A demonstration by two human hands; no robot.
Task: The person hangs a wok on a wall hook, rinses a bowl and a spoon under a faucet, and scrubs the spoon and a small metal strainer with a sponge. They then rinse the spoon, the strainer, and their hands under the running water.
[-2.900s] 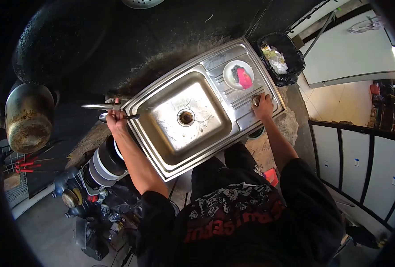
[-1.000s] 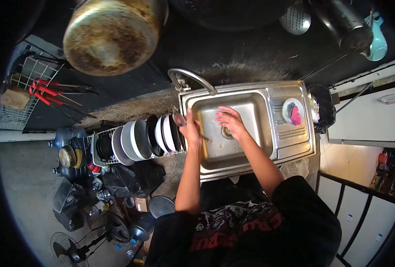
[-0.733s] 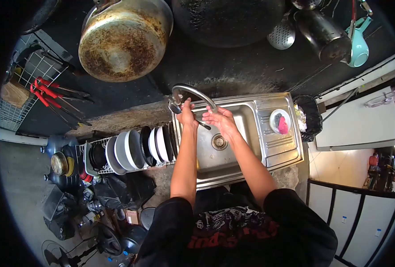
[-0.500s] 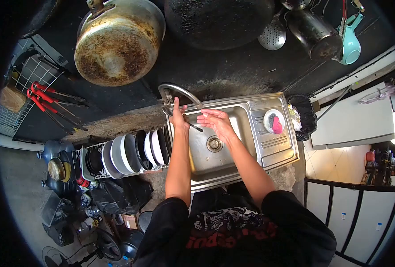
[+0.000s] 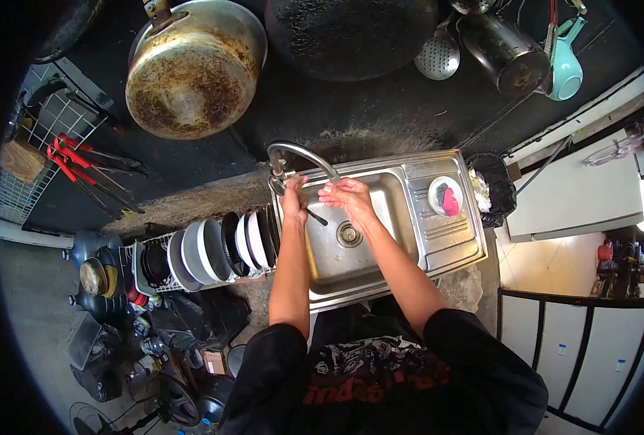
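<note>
Left hand [image 5: 294,203] closed around a spoon [image 5: 298,204], bowl near the tap base, dark handle jutting toward four o'clock over the sink [image 5: 409,239]. Right hand [image 5: 347,197] loosely cupped, fingers half curled, holding nothing, just beneath the faucet [image 5: 300,154] spout. Dish rack [image 5: 206,243] at nine o'clock of the basin; small plate [image 5: 444,196] at three o'clock on the drainboard.

L hand [image 5: 294,201] holds spoon [image 5: 287,193] by tap [image 5: 302,156], over sink [image 5: 391,239].
</note>
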